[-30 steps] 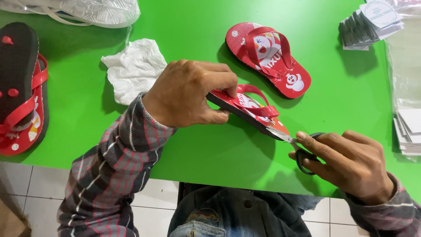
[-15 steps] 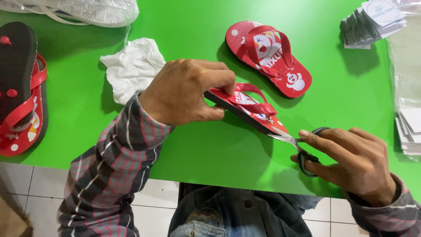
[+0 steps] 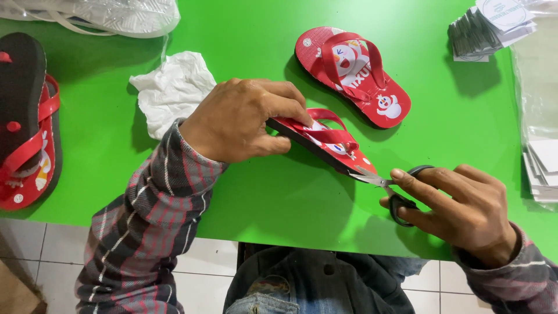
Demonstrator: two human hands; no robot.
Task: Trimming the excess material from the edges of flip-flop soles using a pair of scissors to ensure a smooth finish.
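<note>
While the left hand (image 3: 244, 122) pinches the heel end of a small red rubber flip-flop with a black sole (image 3: 325, 142), tilted on edge above the bright green table (image 3: 279, 192), the right hand (image 3: 459, 209) has fingers through black-handled scissors (image 3: 389, 186), blades at the toe edge. Its matching red flip-flop (image 3: 354, 75) lies flat just behind, crumpled white cloth (image 3: 171, 90) nearby.

A small red flip-flop (image 3: 325, 141) with a black sole and cartoon print sits near the middle of the frame, tilted on edge above the green table (image 3: 261, 192), while black-handled scissors (image 3: 395, 186) at lower right have their metal blades touching its toe end.
</note>
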